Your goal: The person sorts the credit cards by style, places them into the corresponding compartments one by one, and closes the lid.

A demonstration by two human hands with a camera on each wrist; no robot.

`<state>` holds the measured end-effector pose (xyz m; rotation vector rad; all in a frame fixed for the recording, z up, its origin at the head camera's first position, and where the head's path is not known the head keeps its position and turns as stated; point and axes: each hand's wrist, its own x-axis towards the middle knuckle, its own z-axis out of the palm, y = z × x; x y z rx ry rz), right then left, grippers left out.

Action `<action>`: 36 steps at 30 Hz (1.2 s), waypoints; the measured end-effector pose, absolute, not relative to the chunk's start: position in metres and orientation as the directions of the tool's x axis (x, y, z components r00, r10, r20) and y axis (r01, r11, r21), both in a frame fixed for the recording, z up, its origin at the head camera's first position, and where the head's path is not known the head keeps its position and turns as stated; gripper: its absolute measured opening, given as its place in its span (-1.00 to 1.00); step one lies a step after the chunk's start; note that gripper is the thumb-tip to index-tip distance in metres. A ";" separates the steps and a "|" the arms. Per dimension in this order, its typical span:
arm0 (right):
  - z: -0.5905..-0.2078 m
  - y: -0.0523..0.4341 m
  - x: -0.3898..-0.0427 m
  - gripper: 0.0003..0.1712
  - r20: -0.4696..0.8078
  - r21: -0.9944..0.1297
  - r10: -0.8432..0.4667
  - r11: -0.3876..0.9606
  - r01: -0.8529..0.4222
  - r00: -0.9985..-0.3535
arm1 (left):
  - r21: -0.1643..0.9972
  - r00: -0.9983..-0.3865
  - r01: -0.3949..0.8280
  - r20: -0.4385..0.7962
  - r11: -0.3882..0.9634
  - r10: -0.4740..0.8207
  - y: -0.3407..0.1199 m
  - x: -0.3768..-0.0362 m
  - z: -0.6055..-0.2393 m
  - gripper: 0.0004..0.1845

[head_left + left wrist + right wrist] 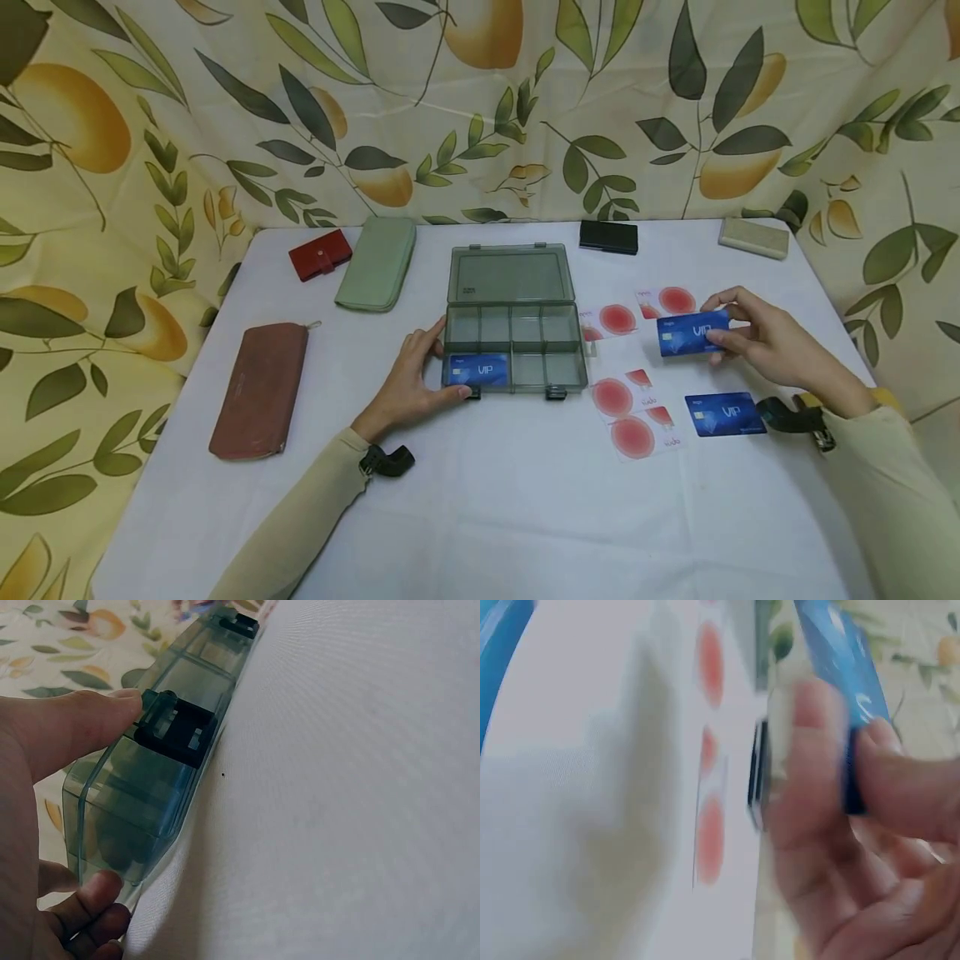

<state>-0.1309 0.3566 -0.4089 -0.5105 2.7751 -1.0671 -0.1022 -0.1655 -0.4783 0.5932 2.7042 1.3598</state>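
Note:
A clear grey-green divided plastic box (547, 367) stands with its lid (512, 277) open toward the back. One blue VIP card (478, 370) lies in its front left compartments. My left hand (411, 375) grips the box's front left corner, thumb at a black latch (176, 729) and fingers curled along the side. To the right, my right hand (761, 337) pinches another blue VIP card (678, 333) between thumb and fingers above the table. A third blue VIP card (726, 414) lies on the cloth below that hand.
Pink-and-white cards with red circles (611, 397) lie right of the box, two pairs. A black case (608, 237) and a beige case (753, 238) stand at the back right. Leftward lie a red card holder (320, 254), a green wallet (377, 264) and a brown wallet (258, 392).

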 end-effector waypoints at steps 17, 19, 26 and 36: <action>-0.416 0.199 -0.140 -0.22 0.166 -0.868 -0.437 0.360 -0.342 -0.884 | 0.769 -0.915 0.343 0.143 0.539 0.378 -0.167 -0.105 -0.480 0.22; -0.421 0.183 -0.141 -0.22 0.169 -0.844 -0.466 0.387 -0.372 -0.869 | 0.766 -0.914 0.345 0.144 0.542 0.379 -0.168 -0.104 -0.480 0.22; -0.430 0.144 -0.143 -0.20 0.196 -0.779 -0.538 0.422 -0.463 -0.820 | 0.768 -0.920 0.330 0.131 0.549 0.370 -0.167 -0.104 -0.481 0.22; -0.432 0.121 -0.143 -0.23 0.122 -0.724 -0.586 0.499 -0.476 -0.801 | 0.773 -0.919 0.328 0.128 0.543 0.374 -0.168 -0.104 -0.481 0.20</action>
